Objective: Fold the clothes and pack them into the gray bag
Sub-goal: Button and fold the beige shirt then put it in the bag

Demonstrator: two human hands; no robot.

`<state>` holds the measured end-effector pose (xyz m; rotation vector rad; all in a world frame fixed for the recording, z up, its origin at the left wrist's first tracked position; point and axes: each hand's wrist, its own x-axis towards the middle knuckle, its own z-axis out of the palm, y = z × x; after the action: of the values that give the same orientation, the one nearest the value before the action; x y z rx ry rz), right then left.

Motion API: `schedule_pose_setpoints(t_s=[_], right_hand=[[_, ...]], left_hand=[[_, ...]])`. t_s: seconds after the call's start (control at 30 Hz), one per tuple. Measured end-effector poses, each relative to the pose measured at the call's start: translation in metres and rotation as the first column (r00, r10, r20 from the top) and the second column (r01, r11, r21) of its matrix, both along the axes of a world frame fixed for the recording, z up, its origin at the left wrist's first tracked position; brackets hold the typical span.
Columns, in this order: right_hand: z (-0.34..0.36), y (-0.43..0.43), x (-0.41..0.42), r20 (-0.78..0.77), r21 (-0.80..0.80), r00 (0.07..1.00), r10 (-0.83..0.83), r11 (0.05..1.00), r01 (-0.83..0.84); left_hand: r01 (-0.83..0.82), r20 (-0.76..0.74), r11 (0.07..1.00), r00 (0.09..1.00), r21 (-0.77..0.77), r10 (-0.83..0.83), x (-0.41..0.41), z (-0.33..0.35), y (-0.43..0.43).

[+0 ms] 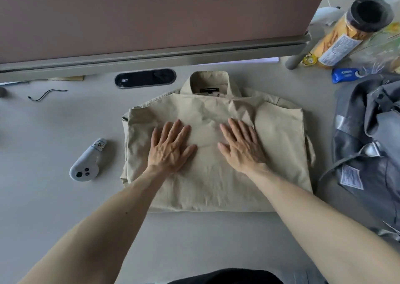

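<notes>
Fingers [175, 132] of the left hand [171, 151] and right hand [243, 153] lay straight, pressing the folded shirt [216, 188] on the worktop [54, 132]. Right of it sat the bag [368, 153], cut off by the frame; controller [86, 164] left, can [337, 39] beyond.

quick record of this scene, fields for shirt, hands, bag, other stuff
garment: beige shirt, folded, collar away from the person, on the table
left hand: flat on the shirt, fingers straight
right hand: flat on the shirt, fingers straight
bag: gray bag, right of the shirt, shirt not inside
other: controller left of the shirt; snack tube far right
</notes>
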<state>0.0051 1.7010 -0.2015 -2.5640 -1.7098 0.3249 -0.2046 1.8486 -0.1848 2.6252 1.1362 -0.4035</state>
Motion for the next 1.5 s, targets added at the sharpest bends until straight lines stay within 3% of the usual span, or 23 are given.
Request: schedule_pose_setpoints(t_s=[0.1, 0.3, 0.47, 0.63, 0.73, 0.87, 0.93, 1.03, 1.23, 1.5], right_hand=[[-0.006, -0.003, 0.029, 0.05, -0.017, 0.998, -0.029, 0.999, 0.03], [-0.009, -0.007, 0.09, 0.087, -0.031, 0.967, -0.241, 0.969, 0.244], [-0.013, -0.01, 0.112, 0.051, -0.023, 0.944, -0.326, 0.945, 0.328], [-0.001, -0.004, 0.108, 0.021, -0.06, 0.934, -0.357, 0.932, 0.358], [0.021, -0.001, 0.064, -0.046, -0.005, 0.936, -0.348, 0.937, 0.348], [0.027, -0.035, -0.06, -0.088, 0.136, 0.988, -0.13, 0.981, 0.141], [0.014, -0.058, -0.096, -0.056, 0.075, 0.996, -0.069, 0.995, 0.073], [-0.003, -0.085, -0.084, -0.016, 0.02, 0.999, -0.038, 0.999, 0.038], [-0.007, -0.137, -0.007, 0.13, -0.048, 0.987, -0.091, 0.994, 0.098], [-0.005, -0.157, 0.027, 0.042, -0.066, 0.946, -0.32, 0.944, 0.322]], left_hand=[[-0.046, -0.012, 0.999, 0.999, 0.009, 0.046, -0.016, -0.003, 0.027], [-0.219, 0.049, 0.974, 0.975, 0.056, 0.217, -0.035, -0.011, 0.061], [-0.378, 0.047, 0.926, 0.925, -0.012, 0.378, -0.036, -0.017, 0.069], [-0.419, 0.007, 0.905, 0.907, -0.068, 0.421, -0.027, -0.008, 0.07], [-0.351, 0.049, 0.936, 0.935, 0.005, 0.351, -0.015, 0.006, 0.038], [-0.059, 0.156, 0.998, 0.986, -0.035, 0.064, -0.008, 0.007, -0.074], [-0.019, 0.13, 0.997, 0.991, -0.08, 0.029, -0.02, -0.002, -0.11], [0.018, 0.073, 1.0, 0.997, -0.003, -0.018, -0.053, -0.014, -0.107], [-0.153, 0.055, 0.987, 0.987, 0.043, 0.15, -0.11, -0.013, -0.069], [-0.333, 0.042, 0.943, 0.942, -0.016, 0.334, -0.119, -0.016, -0.062]])
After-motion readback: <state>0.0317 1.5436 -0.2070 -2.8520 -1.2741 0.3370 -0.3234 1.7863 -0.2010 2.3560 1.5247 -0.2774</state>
